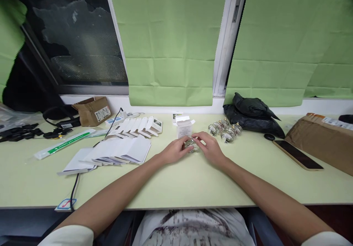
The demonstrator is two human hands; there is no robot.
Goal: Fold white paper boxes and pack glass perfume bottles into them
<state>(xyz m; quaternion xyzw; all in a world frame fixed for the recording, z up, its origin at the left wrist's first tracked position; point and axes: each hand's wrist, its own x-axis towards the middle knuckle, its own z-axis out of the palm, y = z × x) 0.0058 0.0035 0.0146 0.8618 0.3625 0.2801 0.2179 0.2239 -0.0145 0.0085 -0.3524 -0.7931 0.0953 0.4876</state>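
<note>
Now we clamp a small shiny piece (191, 145) between left hand (175, 151) and right hand (210, 148), just before the open white box (184, 128). Seemingly much is left: loose pieces (224, 130) lie to the right, flat cartons (118, 152) to the left.

A pale green table (176, 187) stands beneath green blinds (168, 40) and a dark window (79, 40). Flat white cartons (118, 152) lie fanned at left, a second row (138, 125) just behind them. A black cable (75, 181) runs under the fan and over the table's near edge. Farther left are a green-striped packet (64, 144), black clips (19, 132) and an open cardboard box (93, 110). At right, a black bag (252, 113) sits against the wall, with a phone (298, 154) lying face up beside a brown parcel (322, 139).
</note>
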